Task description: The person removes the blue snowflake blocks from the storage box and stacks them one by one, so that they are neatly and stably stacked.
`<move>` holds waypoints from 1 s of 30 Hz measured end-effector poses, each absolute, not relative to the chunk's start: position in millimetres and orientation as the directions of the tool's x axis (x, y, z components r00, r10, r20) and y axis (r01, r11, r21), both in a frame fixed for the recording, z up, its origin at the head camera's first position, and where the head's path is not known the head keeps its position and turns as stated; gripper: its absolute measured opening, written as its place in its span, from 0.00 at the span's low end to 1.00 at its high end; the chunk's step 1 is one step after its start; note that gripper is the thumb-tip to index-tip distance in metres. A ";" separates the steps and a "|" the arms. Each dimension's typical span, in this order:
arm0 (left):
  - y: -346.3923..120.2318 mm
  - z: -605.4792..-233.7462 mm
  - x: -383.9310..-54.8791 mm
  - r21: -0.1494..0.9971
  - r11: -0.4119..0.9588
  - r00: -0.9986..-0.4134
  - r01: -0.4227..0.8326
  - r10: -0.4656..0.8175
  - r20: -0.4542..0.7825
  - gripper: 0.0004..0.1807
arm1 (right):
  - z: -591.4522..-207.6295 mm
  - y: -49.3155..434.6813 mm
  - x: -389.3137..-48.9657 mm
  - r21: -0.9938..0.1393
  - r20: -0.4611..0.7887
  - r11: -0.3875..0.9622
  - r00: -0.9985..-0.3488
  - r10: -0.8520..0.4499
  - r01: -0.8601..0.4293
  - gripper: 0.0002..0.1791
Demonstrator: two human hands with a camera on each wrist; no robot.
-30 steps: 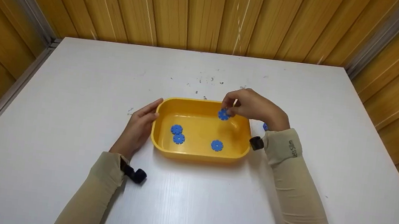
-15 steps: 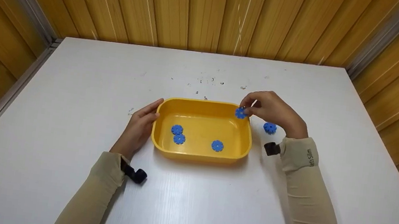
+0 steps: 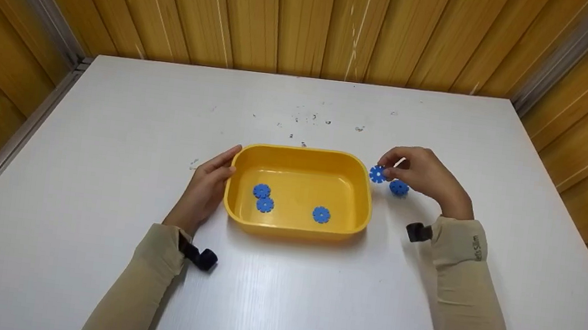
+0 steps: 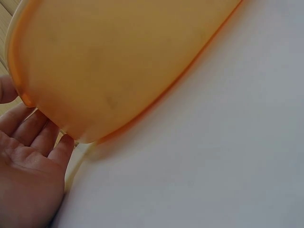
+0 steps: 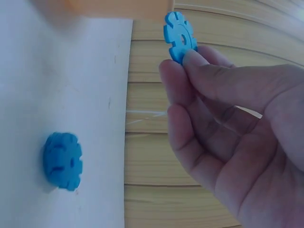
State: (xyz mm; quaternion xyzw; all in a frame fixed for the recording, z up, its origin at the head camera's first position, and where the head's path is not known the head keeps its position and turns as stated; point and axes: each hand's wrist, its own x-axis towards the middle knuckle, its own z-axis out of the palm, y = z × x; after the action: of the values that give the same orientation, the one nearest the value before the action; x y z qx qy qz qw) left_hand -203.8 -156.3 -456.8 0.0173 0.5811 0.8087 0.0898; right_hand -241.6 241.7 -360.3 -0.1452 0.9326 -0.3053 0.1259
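Note:
A yellow plastic tub (image 3: 294,232) stands on the white table. My left hand (image 3: 204,190) holds it by the left end, thumb at the rim and fingers along the outer wall; the left wrist view shows the fingers (image 4: 35,130) against that wall. Between thumb and fingertips my right hand (image 3: 424,175) pinches a blue notched interlocking disc (image 3: 377,174), just outside the tub's right rim. Below and right of it, a short stack of the same blue discs (image 3: 398,188) sits on the table. Inside the tub lie two touching discs (image 3: 261,191) and a lone disc (image 3: 321,215).
The white table (image 3: 277,297) has dark scuff marks behind the tub. Wood-patterned panels (image 3: 300,20) rise at the back and on both sides. Each wrist wears a black camera (image 3: 206,259).
My right hand has moved rightward from over the tub to outside its right rim, still pinching the disc. The disc stack has come into full sight. My left hand has stayed put.

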 end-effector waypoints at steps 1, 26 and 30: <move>-156.3 -457.2 -203.9 0.942 -0.311 -0.983 -0.124 0.165 -0.075 0.28 | -361.7 244.2 -241.3 -0.602 -0.151 0.775 -0.927 -0.344 -0.190 0.11; -156.3 -457.0 -202.2 0.948 -0.287 -0.984 -0.135 0.148 -0.095 0.28 | -387.9 285.5 -244.3 -0.606 -0.192 0.791 -0.951 -0.243 -0.079 0.12; -156.9 -457.2 -203.0 0.941 -0.310 -0.982 -0.133 0.168 -0.083 0.28 | -389.6 288.5 -243.9 -0.611 -0.191 0.789 -0.953 -0.235 -0.072 0.12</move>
State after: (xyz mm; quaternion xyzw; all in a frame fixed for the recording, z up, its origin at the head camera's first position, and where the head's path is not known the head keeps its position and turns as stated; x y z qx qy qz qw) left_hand -203.0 -156.9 -457.2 0.0150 0.5798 0.8093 0.0928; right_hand -243.9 288.5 -389.6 -0.0819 0.9368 -0.3146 0.1294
